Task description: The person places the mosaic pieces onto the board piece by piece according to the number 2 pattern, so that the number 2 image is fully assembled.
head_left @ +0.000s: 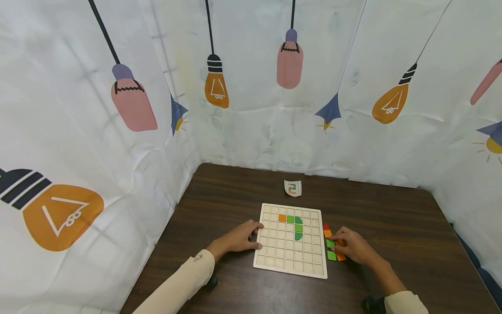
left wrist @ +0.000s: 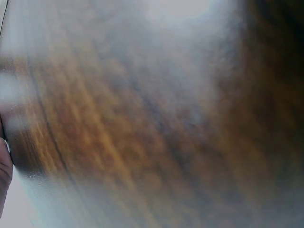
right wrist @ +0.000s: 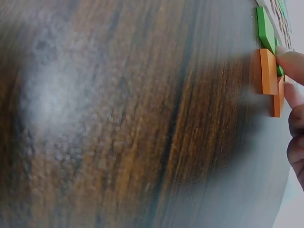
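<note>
A pale wooden grid board (head_left: 290,257) lies on the dark table. An orange square tile (head_left: 282,217), green square tiles (head_left: 290,219) and dark green round-edged tiles (head_left: 299,236) sit in its upper cells. My left hand (head_left: 240,237) rests at the board's left edge, thumb and fingers spread apart along it. On the other side, my right hand (head_left: 352,245) pinches a green tile (head_left: 330,243) between thumb and forefinger, among loose tiles. Another green tile (head_left: 331,256) lies just below it, beside orange tiles (right wrist: 268,71). The right wrist view shows the fingertips at these tiles.
A small card (head_left: 293,188) with a coloured grid pattern lies beyond the board. A red tile (head_left: 326,226) is at the top of the loose group. White curtains (head_left: 251,131) printed with lamps stand behind and left of the wood-grain table (head_left: 231,192).
</note>
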`<state>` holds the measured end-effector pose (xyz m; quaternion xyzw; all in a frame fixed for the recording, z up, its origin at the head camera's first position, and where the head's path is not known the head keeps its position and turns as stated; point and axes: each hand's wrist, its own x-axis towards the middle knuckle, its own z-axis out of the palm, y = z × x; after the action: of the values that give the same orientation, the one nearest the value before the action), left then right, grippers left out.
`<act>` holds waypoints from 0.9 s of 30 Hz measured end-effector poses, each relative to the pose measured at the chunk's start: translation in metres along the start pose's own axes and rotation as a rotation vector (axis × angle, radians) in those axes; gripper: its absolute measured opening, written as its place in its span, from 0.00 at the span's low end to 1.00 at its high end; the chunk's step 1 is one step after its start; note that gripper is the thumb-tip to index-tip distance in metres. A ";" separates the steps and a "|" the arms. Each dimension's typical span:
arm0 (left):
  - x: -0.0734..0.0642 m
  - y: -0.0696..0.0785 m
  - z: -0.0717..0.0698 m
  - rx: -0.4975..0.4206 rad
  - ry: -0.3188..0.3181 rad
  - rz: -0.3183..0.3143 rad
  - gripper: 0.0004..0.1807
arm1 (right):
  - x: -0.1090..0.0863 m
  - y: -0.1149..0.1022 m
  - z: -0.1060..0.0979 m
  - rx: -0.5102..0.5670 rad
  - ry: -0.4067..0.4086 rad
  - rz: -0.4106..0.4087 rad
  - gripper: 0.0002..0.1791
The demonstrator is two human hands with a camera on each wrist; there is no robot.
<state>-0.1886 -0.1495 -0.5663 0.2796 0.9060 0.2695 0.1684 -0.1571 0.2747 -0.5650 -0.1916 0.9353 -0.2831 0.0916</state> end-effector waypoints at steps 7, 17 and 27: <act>0.000 0.000 0.000 -0.001 0.001 -0.005 0.32 | 0.001 0.003 0.000 -0.020 0.001 -0.007 0.19; 0.002 0.000 0.002 0.005 0.000 -0.015 0.32 | 0.002 0.003 0.002 -0.030 0.011 0.033 0.22; 0.001 0.001 0.000 0.011 -0.002 -0.015 0.33 | 0.001 0.001 0.001 -0.050 0.018 0.029 0.14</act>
<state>-0.1886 -0.1483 -0.5656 0.2741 0.9094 0.2629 0.1697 -0.1584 0.2744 -0.5660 -0.1777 0.9456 -0.2598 0.0825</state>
